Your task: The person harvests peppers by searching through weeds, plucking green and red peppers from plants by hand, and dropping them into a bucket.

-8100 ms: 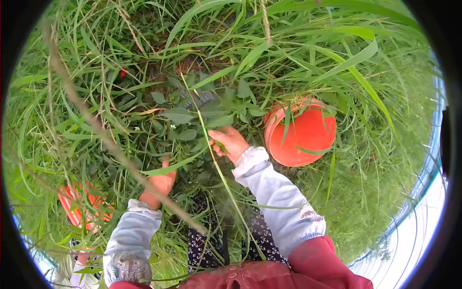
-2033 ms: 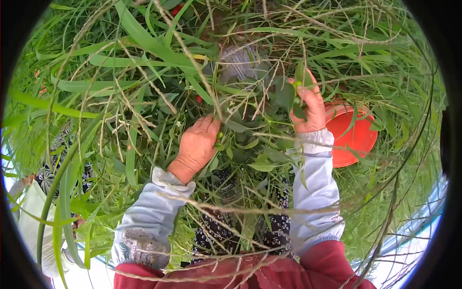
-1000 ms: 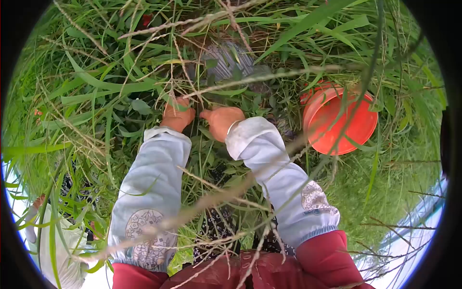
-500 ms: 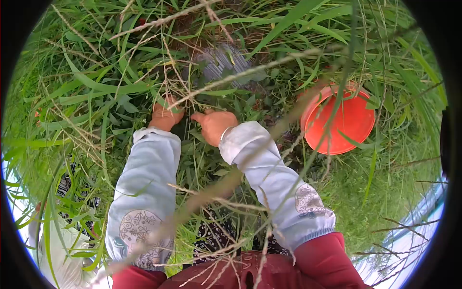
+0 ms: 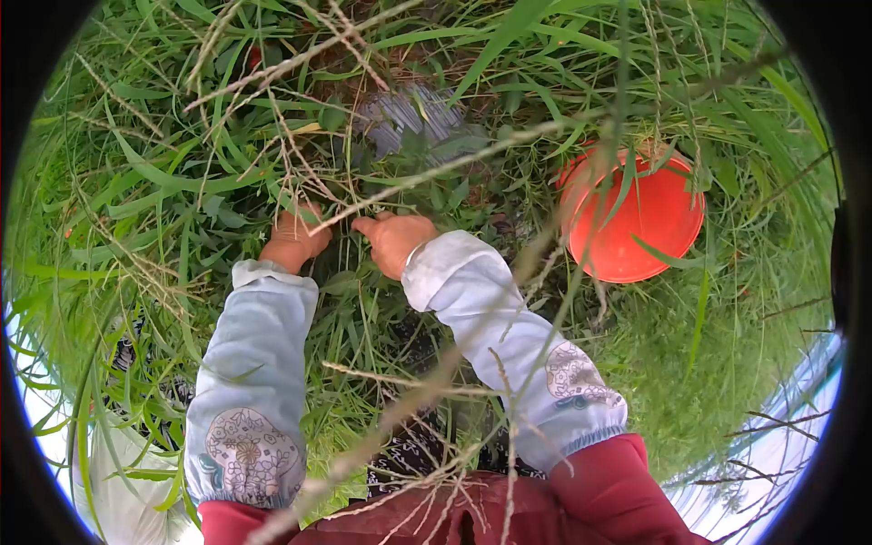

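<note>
My left hand [image 5: 295, 238] is down among green leafy plants [image 5: 227, 213], its fingers curled and partly covered by leaves and dry stalks. What it grips, if anything, is hidden. Close to its right, my right hand [image 5: 395, 241] is closed, with the index finger and thumb side pointing left towards the stems between the hands. Nothing I can name shows in its fingers. A thin dry grass stalk [image 5: 436, 165] crosses the view in front of the hands. Both forearms wear pale blue sleeve covers with a printed pattern.
An orange-red bucket [image 5: 640, 222] stands tilted in the grass to the right, its inside visible with a few blades across it. Grey plastic sheeting [image 5: 413, 118] lies on the ground ahead. Tall grass surrounds everything. A whitish bag-like thing [image 5: 132, 490] is at lower left.
The view has shifted slightly, so the bucket and sheeting sit a little further left. My left hand is lower and a bit further from my right, which stays closed.
</note>
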A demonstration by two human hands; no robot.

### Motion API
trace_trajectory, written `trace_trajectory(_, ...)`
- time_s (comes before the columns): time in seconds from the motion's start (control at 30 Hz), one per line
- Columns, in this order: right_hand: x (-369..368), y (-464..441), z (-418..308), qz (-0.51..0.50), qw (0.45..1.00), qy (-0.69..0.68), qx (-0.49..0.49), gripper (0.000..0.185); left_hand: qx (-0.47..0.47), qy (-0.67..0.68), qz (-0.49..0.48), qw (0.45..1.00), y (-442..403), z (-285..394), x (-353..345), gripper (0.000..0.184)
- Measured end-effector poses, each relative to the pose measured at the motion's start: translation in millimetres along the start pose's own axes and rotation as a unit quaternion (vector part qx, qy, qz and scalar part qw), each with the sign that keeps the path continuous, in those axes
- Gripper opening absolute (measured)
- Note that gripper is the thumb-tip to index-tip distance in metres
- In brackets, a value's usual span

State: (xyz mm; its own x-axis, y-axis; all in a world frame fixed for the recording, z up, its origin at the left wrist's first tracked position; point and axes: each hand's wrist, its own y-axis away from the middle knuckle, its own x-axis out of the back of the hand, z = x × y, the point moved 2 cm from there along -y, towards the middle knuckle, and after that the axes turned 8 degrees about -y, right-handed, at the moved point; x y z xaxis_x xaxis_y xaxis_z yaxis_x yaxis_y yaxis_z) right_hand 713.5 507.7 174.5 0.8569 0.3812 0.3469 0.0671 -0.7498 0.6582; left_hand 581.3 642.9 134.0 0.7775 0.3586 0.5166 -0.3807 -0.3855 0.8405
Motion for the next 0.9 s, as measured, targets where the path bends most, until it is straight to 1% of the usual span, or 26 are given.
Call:
trace_trajectory(0.03, -1, 1, 1, 0.008, 1.0, -0.005, 0.0, 0.049, -0.018, -0.006, 0.016, 1.0, 2, 3, 2, 0.048)
trace_trajectory(0.07, -2, 1, 3, 0.012, 1.0, -0.004, -0.009, 0.049, -0.005, 0.003, -0.051, 0.999, 9, 6, 21, 0.049)
trace_trajectory(0.13, -2, 0, 6, -0.014, 1.0, -0.007, -0.004, 0.049, -0.034, 0.015, -0.025, 0.999, 24, 10, 44, 0.049)
trace_trajectory(0.17, -5, 1, 9, -0.011, 1.0, -0.003, -0.012, 0.049, -0.053, 0.026, -0.006, 0.998, 31, 10, 48, 0.049)
trace_trajectory(0.2, -6, 2, 10, 0.019, 1.0, -0.004, -0.003, 0.049, -0.06, 0.027, -0.002, 0.998, 38, 9, 48, 0.049)
trace_trajectory(0.23, -7, 3, 10, 0.048, 0.999, -0.005, 0.009, 0.048, -0.056, 0.055, 0.044, 0.996, 46, 6, 50, 0.046)
trace_trajectory(0.27, -9, 3, 12, 0.043, 0.999, -0.014, 0.01, 0.05, -0.05, 0.081, 0.089, 0.992, 53, 5, 56, 0.044)
trace_trajectory(0.3, -10, 3, 12, 0.048, 0.999, -0.013, 0.007, 0.05, -0.053, 0.078, 0.093, 0.991, 61, 7, 65, 0.044)
trace_trajectory(0.37, -6, 7, 11, 0.095, 0.994, -0.017, 0.044, 0.051, -0.065, 0.2, 0.065, 0.975, 80, 13, 88, 0.036)
trace_trajectory(0.4, -3, 10, 10, 0.076, 0.995, -0.048, 0.036, 0.053, -0.058, 0.177, 0.054, 0.981, 88, 23, 101, 0.028)
trace_trajectory(0.43, -3, 14, 11, 0.08, 0.995, -0.048, 0.036, 0.053, -0.06, 0.175, 0.056, 0.981, 94, 31, 105, 0.028)
trace_trajectory(0.47, -3, 18, 11, 0.128, 0.985, -0.1, 0.065, 0.054, -0.07, 0.282, 0.07, 0.954, 100, 38, 108, 0.027)
trace_trajectory(0.5, -2, 23, 11, 0.176, 0.968, -0.151, 0.092, 0.055, -0.081, 0.386, 0.083, 0.915, 104, 46, 113, 0.026)
trace_trajectory(0.53, 7, 35, 9, 0.213, 0.955, -0.189, 0.084, 0.056, -0.069, 0.347, 0.151, 0.923, 109, 56, 120, 0.024)
trace_trajectory(0.57, 10, 42, 12, 0.217, 0.955, -0.185, 0.082, 0.056, -0.073, 0.348, 0.154, 0.922, 111, 68, 131, 0.024)
trace_trajectory(0.6, 14, 50, 20, 0.287, 0.886, -0.353, 0.092, 0.054, -0.088, 0.298, 0.262, 0.914, 118, 80, 147, 0.026)
trace_trajectory(0.63, 17, 57, 29, 0.344, 0.784, -0.508, 0.099, 0.053, -0.1, 0.244, 0.365, 0.893, 125, 91, 164, 0.028)
trace_trajectory(0.67, 26, 65, 37, 0.299, 0.67, -0.678, 0.046, 0.046, -0.12, 0.247, 0.38, 0.883, 127, 103, 178, 0.03)
trace_trajectory(0.7, 35, 85, 49, 0.259, 0.601, -0.754, -0.06, 0.041, -0.158, 0.301, 0.377, 0.862, 127, 116, 190, 0.032)
trace_trajectory(0.73, 38, 99, 63, 0.269, 0.526, -0.806, -0.037, 0.038, -0.192, 0.399, 0.306, 0.843, 119, 132, 187, 0.033)
trace_trajectory(0.77, 45, 115, 78, 0.278, 0.476, -0.834, -0.015, 0.034, -0.224, 0.49, 0.23, 0.811, 108, 152, 181, 0.034)
trace_trajectory(0.8, 55, 135, 90, 0.291, 0.452, -0.843, -0.007, 0.03, -0.24, 0.511, 0.184, 0.805, 103, 173, 183, 0.035)
trace_trajectory(0.83, 59, 155, 107, 0.312, 0.445, -0.839, 0.016, 0.03, -0.255, 0.53, 0.136, 0.797, 99, 197, 186, 0.036)
trace_trajectory(0.87, 62, 171, 122, 0.348, 0.407, -0.844, 0.028, 0.033, -0.274, 0.519, 0.129, 0.8, 97, 220, 191, 0.044)
trace_trajectory(0.9, 65, 186, 139, 0.399, 0.387, -0.828, 0.072, 0.034, -0.29, 0.507, 0.123, 0.802, 95, 245, 192, 0.053)
